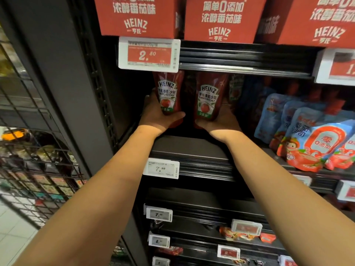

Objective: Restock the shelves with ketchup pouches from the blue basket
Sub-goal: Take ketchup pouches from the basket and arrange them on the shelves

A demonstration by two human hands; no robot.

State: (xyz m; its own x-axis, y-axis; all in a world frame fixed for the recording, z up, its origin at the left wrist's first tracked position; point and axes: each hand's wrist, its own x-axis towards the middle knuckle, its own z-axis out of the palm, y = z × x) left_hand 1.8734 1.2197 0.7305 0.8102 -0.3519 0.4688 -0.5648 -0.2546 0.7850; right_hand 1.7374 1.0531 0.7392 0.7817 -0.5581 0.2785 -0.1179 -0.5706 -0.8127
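Two red Heinz ketchup pouches stand upright at the left end of a dark shelf (189, 148). My left hand (156, 116) grips the left pouch (167, 94) from below and behind, thumb curled under its base. My right hand (221, 120) holds the right pouch (208, 97) the same way, with a ring visible on one finger. Both pouches sit deep under the shelf above, their tops in its shadow. The blue basket is out of view.
Blue-and-red sauce pouches (315, 143) fill the same shelf to the right. Red Heinz cartons (219, 18) line the shelf above, with a 2.50 price tag (148, 53). A 7.99 tag (161, 169) hangs on the shelf edge. A black wire rack (38, 160) stands left.
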